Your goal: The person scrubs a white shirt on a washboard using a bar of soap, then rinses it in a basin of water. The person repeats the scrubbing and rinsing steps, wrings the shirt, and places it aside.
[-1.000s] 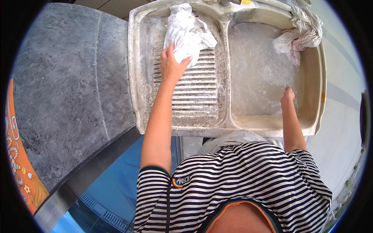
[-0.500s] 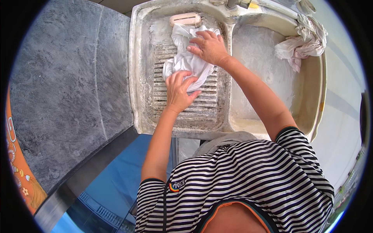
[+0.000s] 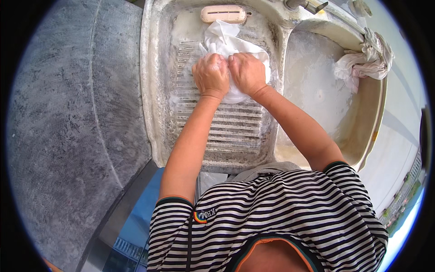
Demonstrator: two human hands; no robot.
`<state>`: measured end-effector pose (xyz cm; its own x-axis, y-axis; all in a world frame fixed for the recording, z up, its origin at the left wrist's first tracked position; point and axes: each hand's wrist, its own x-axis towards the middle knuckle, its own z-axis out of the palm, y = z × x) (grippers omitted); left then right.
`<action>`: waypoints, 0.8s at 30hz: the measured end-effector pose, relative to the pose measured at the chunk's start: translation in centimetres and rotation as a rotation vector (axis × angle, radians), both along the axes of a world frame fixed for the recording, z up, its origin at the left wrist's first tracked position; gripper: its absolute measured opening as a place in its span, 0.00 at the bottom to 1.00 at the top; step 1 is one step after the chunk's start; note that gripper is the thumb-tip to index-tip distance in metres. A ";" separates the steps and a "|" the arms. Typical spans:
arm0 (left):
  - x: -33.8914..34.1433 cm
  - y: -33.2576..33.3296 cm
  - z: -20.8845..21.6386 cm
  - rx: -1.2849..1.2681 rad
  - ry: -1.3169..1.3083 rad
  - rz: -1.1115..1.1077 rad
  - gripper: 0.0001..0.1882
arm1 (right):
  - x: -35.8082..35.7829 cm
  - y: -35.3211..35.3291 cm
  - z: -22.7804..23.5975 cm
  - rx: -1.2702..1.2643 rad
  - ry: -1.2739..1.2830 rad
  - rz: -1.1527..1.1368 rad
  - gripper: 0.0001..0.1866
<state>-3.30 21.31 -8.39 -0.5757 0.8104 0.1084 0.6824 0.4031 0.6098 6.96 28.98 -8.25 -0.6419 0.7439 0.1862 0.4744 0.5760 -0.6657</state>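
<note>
A wet white cloth [image 3: 247,48] lies bunched on the ribbed washboard [image 3: 233,131] built into the left part of the sink. My left hand [image 3: 211,75] is closed in a fist on the cloth's near left side. Right beside it, my right hand [image 3: 247,72] is curled over the cloth too, the two thumbs almost touching. The fingertips of both hands are hidden under the knuckles. Part of the cloth sticks out beyond my hands, and some shows below them.
A pale pink soap box [image 3: 223,14] stands at the washboard's far end. To the right is a basin [image 3: 312,72] with a metal tap [image 3: 306,5] behind it. Crumpled pale cloths [image 3: 368,59] hang over its right rim. A grey stone counter [image 3: 59,99] adjoins on the left.
Both hands have gone from spread and apart on the cloth to closed side by side on it. My right hand came nearer to me, and my left moved farther away. The cloth is more bunched.
</note>
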 end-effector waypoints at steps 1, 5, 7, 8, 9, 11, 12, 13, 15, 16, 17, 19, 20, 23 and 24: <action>-1.2 1.3 0.9 -0.153 -0.037 0.016 0.11 | -1.3 0.9 0.4 -0.069 -0.133 -0.011 0.18; -3.8 5.5 -0.9 -0.162 0.220 0.145 0.14 | -5.0 5.3 2.3 0.097 -0.425 0.045 0.22; -4.1 6.5 -1.7 -0.186 0.194 0.141 0.17 | -4.9 6.4 2.2 0.339 -0.554 0.084 0.23; -4.1 6.0 -1.0 -0.257 0.123 0.079 0.16 | -4.4 5.8 1.8 0.213 -0.516 0.015 0.22; -4.2 5.5 -0.3 -0.328 0.053 0.017 0.16 | -3.8 4.8 0.9 0.087 -0.476 -0.052 0.22; -3.2 2.8 0.7 -0.337 -0.036 -0.061 0.12 | -1.7 3.1 0.8 -0.049 -0.345 -0.021 0.21; -1.5 0.1 0.6 -0.107 -0.030 -0.032 0.09 | 0.0 1.6 0.9 -0.034 -0.183 0.048 0.20; 0.5 -2.5 1.4 0.177 0.121 -0.052 0.08 | 1.9 -0.4 1.7 -0.065 -0.019 0.097 0.17; 4.5 -7.0 3.0 0.317 0.198 -0.028 0.09 | 5.5 -4.5 3.1 0.068 0.165 0.183 0.15; 6.3 -8.8 2.9 0.356 0.196 0.007 0.11 | 6.7 -6.4 4.0 0.057 0.222 0.192 0.13; 7.3 -9.9 2.2 0.351 0.189 -0.020 0.10 | 7.9 -7.5 2.8 0.015 0.247 0.191 0.12; 6.2 -8.7 0.9 0.339 0.136 -0.085 0.10 | 7.5 -6.9 0.6 -0.096 0.197 0.134 0.10; 4.4 -6.1 0.3 0.211 0.096 -0.017 0.10 | 5.2 -5.0 -0.1 -0.169 0.129 0.089 0.09; -1.8 -1.5 1.0 -0.194 0.054 0.079 0.14 | -2.5 -0.6 1.0 -0.111 -0.189 0.071 0.14; -2.5 0.3 0.4 -0.201 0.076 0.209 0.15 | -3.9 0.5 1.8 -0.034 -0.246 0.063 0.18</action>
